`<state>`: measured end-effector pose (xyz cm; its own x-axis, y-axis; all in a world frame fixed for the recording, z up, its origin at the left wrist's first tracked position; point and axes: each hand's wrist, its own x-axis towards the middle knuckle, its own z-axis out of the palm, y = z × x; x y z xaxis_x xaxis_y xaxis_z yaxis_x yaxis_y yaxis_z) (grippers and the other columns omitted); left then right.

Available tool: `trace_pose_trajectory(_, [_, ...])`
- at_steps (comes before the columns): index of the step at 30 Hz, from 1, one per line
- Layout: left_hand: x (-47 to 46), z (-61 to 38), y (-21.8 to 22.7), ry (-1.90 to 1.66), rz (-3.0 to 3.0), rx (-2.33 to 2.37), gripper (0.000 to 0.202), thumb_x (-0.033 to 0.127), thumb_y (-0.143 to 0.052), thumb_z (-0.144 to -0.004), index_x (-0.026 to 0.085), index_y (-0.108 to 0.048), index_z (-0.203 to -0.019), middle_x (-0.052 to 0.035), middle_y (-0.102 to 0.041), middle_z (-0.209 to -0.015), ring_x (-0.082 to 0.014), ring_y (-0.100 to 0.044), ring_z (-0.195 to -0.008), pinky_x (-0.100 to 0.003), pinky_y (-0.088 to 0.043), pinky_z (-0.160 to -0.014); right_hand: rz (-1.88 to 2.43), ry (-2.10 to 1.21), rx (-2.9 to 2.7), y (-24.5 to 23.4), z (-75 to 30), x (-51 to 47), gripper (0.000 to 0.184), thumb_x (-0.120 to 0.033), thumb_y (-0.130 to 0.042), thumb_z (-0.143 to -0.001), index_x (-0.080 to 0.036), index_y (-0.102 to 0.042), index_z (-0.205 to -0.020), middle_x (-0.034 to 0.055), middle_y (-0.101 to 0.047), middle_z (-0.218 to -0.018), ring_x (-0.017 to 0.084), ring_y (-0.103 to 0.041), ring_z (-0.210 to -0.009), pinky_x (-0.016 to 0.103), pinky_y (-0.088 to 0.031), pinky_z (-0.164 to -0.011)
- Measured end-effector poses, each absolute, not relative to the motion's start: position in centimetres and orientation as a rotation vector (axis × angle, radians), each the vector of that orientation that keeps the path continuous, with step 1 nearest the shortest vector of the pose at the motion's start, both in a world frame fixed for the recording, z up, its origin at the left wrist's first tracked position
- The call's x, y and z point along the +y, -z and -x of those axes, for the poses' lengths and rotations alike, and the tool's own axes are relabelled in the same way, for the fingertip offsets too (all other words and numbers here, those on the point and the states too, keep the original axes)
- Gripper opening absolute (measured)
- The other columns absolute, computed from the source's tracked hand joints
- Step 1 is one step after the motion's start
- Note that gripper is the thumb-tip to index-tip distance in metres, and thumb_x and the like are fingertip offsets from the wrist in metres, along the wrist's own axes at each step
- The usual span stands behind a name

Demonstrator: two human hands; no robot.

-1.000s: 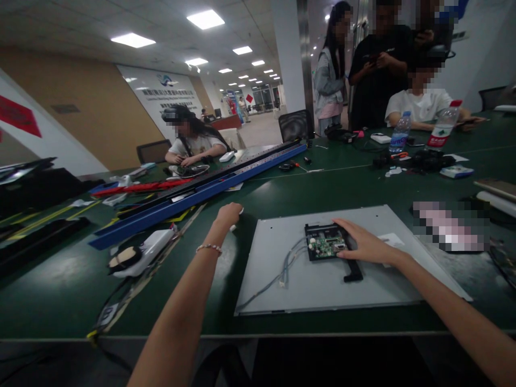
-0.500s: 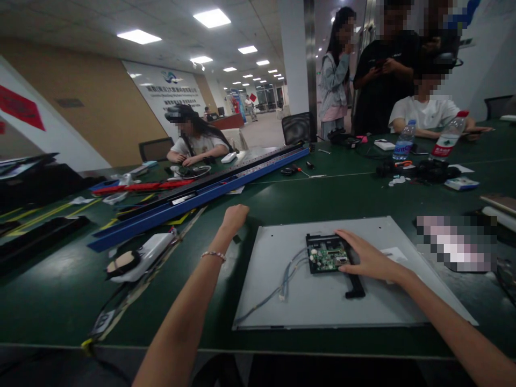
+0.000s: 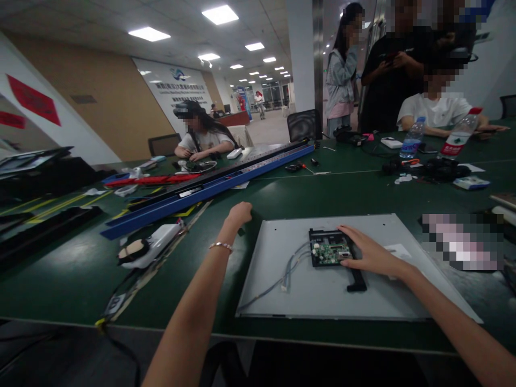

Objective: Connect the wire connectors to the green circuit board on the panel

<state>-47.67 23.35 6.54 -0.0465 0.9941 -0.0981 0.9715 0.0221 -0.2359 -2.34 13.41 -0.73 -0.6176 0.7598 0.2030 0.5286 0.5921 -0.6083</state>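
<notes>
A grey metal panel [image 3: 322,290] lies flat on the green table in front of me. A small green circuit board [image 3: 328,252] in a black frame sits on it, with pale wires [image 3: 288,269] running off to the left. My right hand [image 3: 368,252] rests on the board's right edge, fingers stretched out flat. My left hand [image 3: 238,214] reaches past the panel's far left corner, fingers curled down onto the table over a small dark thing I cannot make out.
A long blue and black rail [image 3: 209,185] crosses the table diagonally. A white device [image 3: 147,248] lies left. Water bottles [image 3: 411,142] and black gear [image 3: 437,167] stand far right. Several people sit or stand at the far side.
The view has shifted a little rightward. My left hand stays beyond the panel's corner; the white bit seen under it a second ago no longer shows. My right hand has not moved off the board.
</notes>
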Motion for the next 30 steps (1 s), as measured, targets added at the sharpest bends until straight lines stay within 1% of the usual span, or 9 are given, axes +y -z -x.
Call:
trace_pose_trajectory(4, [23.6,48.6,-6.3,-0.274,2.190,-2.217,0.045,0.004,-0.055,-0.068,0.017,-0.071,-0.108,-0.0124,-0.071,-0.106,-0.0218,-0.067,-0.099,-0.024,-0.050,-0.087,1.036,-0.694,-2.382,0.7,2.4,13.4,0.087,-0.056,-0.063,-0.079,-0.033,-0.019,-0.150,0.0083,-0.026,-0.155,0.033,-0.030,-0.139,0.054,-0.030,-0.112])
trace_pose_trajectory(8, [23.6,49.5,-5.8,-0.090,2.189,-2.239,0.052,0.001,-0.053,-0.067,0.016,-0.069,-0.114,-0.0111,-0.070,-0.113,-0.0204,-0.065,-0.104,-0.022,-0.047,-0.091,1.037,-0.671,-2.376,0.6,2.4,13.2,0.085,-0.055,-0.062,-0.080,-0.030,-0.021,-0.150,0.0095,-0.027,-0.155,0.033,-0.031,-0.139,0.053,-0.030,-0.112])
trace_pose_trajectory(11, [23.4,50.2,-5.7,0.051,2.166,-2.253,0.046,0.005,-0.052,-0.071,0.015,-0.070,-0.113,-0.0106,-0.069,-0.114,-0.0209,-0.064,-0.105,-0.022,-0.048,-0.091,1.034,-0.654,-2.383,0.5,2.3,13.2,0.084,-0.054,-0.062,-0.081,-0.029,-0.022,-0.150,0.0102,-0.027,-0.154,0.033,-0.031,-0.139,0.051,-0.030,-0.112])
trace_pose_trajectory(15, [23.0,51.1,-6.0,0.231,2.114,-2.255,0.043,0.010,-0.043,-0.081,0.014,-0.068,-0.115,-0.0079,-0.069,-0.115,-0.0184,-0.064,-0.106,-0.022,-0.047,-0.093,1.031,-0.629,-2.383,0.7,2.2,13.3,0.083,-0.052,-0.062,-0.081,-0.030,-0.022,-0.150,0.0099,-0.028,-0.155,0.034,-0.033,-0.137,0.052,-0.032,-0.111])
trace_pose_trajectory(19, [22.2,51.7,-6.4,0.330,2.095,-2.249,0.040,0.015,-0.042,-0.084,0.014,-0.069,-0.113,-0.0077,-0.071,-0.111,-0.0183,-0.065,-0.102,-0.023,-0.048,-0.090,1.044,-0.611,-2.402,0.9,2.1,13.4,0.082,-0.054,-0.061,-0.081,-0.030,-0.024,-0.150,0.0100,-0.027,-0.155,0.034,-0.034,-0.137,0.053,-0.034,-0.110])
trace_pose_trajectory(22, [21.4,51.4,-6.5,0.276,2.137,-2.242,0.034,0.027,-0.051,-0.083,0.016,-0.071,-0.109,-0.0076,-0.072,-0.107,-0.0206,-0.066,-0.098,-0.024,-0.049,-0.087,1.051,-0.603,-2.405,0.9,2.1,13.4,0.082,-0.054,-0.061,-0.082,-0.030,-0.023,-0.150,0.0095,-0.027,-0.155,0.034,-0.035,-0.136,0.053,-0.035,-0.109])
trace_pose_trajectory(25, [20.7,50.4,-6.4,0.031,2.105,-2.259,0.036,0.038,-0.060,-0.079,0.017,-0.070,-0.107,-0.0099,-0.071,-0.106,-0.0234,-0.065,-0.099,-0.026,-0.049,-0.086,1.057,-0.602,-2.403,0.9,2.1,13.4,0.081,-0.053,-0.061,-0.082,-0.031,-0.024,-0.150,0.0094,-0.028,-0.154,0.034,-0.036,-0.135,0.052,-0.036,-0.108])
trace_pose_trajectory(27, [20.3,49.5,-6.2,-0.076,2.031,-2.269,0.034,0.037,-0.059,-0.080,0.016,-0.071,-0.104,-0.0128,-0.070,-0.107,-0.0253,-0.065,-0.101,-0.028,-0.049,-0.087,1.058,-0.609,-2.401,0.9,2.1,13.4,0.081,-0.054,-0.061,-0.082,-0.030,-0.024,-0.150,0.0098,-0.028,-0.154,0.034,-0.037,-0.135,0.053,-0.037,-0.108])
trace_pose_trajectory(30, [19.9,48.2,-5.8,-0.093,1.938,-2.292,0.026,0.024,-0.053,-0.081,0.012,-0.073,-0.094,-0.0190,-0.069,-0.104,-0.0295,-0.065,-0.099,-0.034,-0.050,-0.086,1.050,-0.624,-2.404,1.1,2.0,13.6,0.083,-0.055,-0.062,-0.081,-0.031,-0.024,-0.150,0.0101,-0.028,-0.154,0.035,-0.036,-0.135,0.054,-0.036,-0.108])
